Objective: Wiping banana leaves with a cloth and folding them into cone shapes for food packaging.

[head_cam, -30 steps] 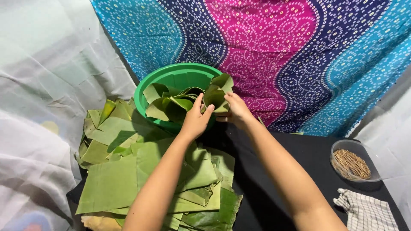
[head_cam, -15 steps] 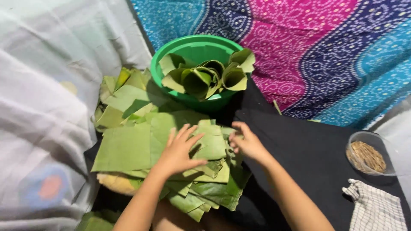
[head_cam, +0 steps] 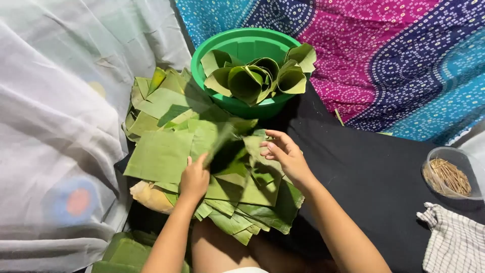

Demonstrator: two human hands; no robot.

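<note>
Landmark: green basin, round, at top centre, standing on black cloth.

- Folded leaf cones: several, lying inside the basin, open mouths turned up and toward the viewer.
- Pile of cut leaf pieces: flat, roughly rectangular green sheets, overlapping just below and left of the basin; the long strips at the pile's near edge run away from the basin toward lower right.
- Lifted leaf piece: blurred, raised off the pile directly below the basin; long axis slants from lower left up toward the basin.
- Left hand: below the basin, fingers curled, pinching the lifted leaf's lower end.
- Right hand: below and right of the basin, fingers half open, tips on a leaf; whether it grips cannot be told.
- Clear bowl of thin sticks: far right of the basin.
- Checked cloth: below that bowl.
</note>
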